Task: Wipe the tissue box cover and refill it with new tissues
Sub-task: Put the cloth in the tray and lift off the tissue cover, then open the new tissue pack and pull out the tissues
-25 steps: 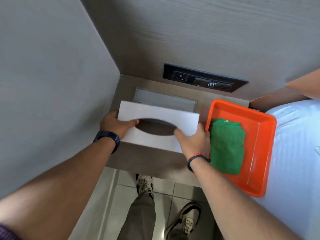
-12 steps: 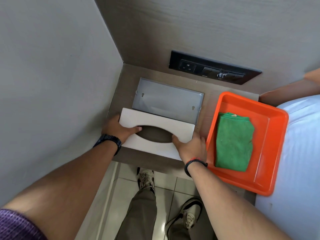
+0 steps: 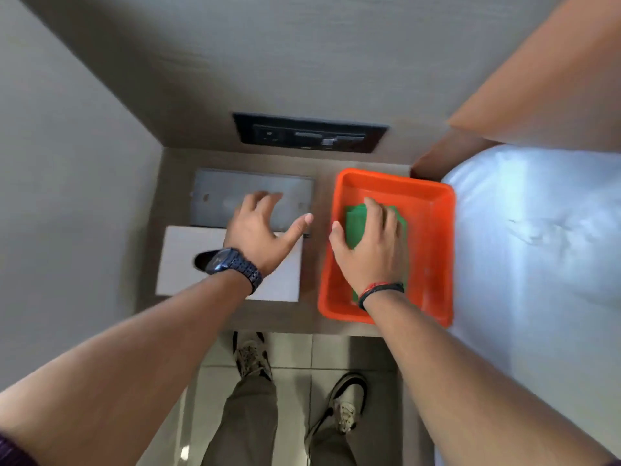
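The white tissue box cover (image 3: 188, 264) lies flat on the brown shelf (image 3: 312, 317), its oval slot partly hidden under my left wrist. Behind it sits the grey metal base (image 3: 218, 193), with no tissues in it. My left hand (image 3: 258, 230) hovers over both with fingers spread and holds nothing. To the right, my right hand (image 3: 369, 253) rests in the orange tray (image 3: 433, 230), with thumb and fingers closing on the green cloth (image 3: 356, 223), which bunches up between them.
A dark socket panel (image 3: 309, 132) is set in the back wall. A grey wall closes the left side. A white bed (image 3: 537, 247) and a brown headboard (image 3: 537, 79) lie to the right. My legs and shoes stand on the tiled floor below.
Both hands have let go of the white cover, which now lies on the shelf. My right hand moved into the orange tray onto the green cloth; my left hand opened above the base.
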`<state>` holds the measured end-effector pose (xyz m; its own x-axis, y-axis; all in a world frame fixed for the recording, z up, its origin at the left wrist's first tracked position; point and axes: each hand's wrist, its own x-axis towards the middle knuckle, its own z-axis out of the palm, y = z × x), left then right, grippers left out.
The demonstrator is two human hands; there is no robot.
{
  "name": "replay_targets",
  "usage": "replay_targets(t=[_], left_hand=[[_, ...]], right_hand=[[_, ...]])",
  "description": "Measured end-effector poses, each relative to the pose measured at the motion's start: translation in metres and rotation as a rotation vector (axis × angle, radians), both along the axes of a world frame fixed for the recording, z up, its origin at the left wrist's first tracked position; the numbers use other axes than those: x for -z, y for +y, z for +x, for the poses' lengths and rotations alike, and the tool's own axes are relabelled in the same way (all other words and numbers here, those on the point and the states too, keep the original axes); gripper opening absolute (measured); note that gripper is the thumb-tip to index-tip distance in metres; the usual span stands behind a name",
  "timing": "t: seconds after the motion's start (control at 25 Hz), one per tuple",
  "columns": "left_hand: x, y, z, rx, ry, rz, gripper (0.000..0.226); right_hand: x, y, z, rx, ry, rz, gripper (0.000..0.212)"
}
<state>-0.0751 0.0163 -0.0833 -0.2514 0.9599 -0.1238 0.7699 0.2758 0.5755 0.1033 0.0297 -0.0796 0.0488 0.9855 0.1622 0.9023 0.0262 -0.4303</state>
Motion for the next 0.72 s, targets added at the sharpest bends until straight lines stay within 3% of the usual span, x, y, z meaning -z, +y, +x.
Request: replay_targets(t=[0.12, 0.24, 0.36, 0.52, 0.64, 0.72], left_hand=[[-0.021, -0.001, 0.083, 0.050, -0.152, 0.048, 0.055], [-0.045, -0.007, 0.172, 0.137, -0.277, 0.032, 0.034], [-0.072, -0.023, 0.267, 0.233, -0.359, -0.051, 0.025], [-0.093, -0.054, 0.373, 0.298, -0.567, -0.362, 0.039], [-0.106, -0.060, 0.441, 0.198, -0.755, -0.628, 0.077], [-0.107, -0.060, 0.476, 0.130, -0.851, -0.665, 0.085]], right_hand=[[-0.034, -0.006, 0.075, 0.153, 0.042, 0.087, 0.039], [-0.067, -0.027, 0.161, 0.243, -0.032, 0.197, 0.025], [-0.098, -0.055, 0.254, 0.420, -0.097, 0.310, 0.020], [-0.119, -0.094, 0.357, 0.675, -0.226, 0.317, 0.025], [-0.122, -0.107, 0.422, 0.797, -0.227, 0.070, 0.045], [-0.118, -0.106, 0.454, 0.796, -0.162, -0.145, 0.055]])
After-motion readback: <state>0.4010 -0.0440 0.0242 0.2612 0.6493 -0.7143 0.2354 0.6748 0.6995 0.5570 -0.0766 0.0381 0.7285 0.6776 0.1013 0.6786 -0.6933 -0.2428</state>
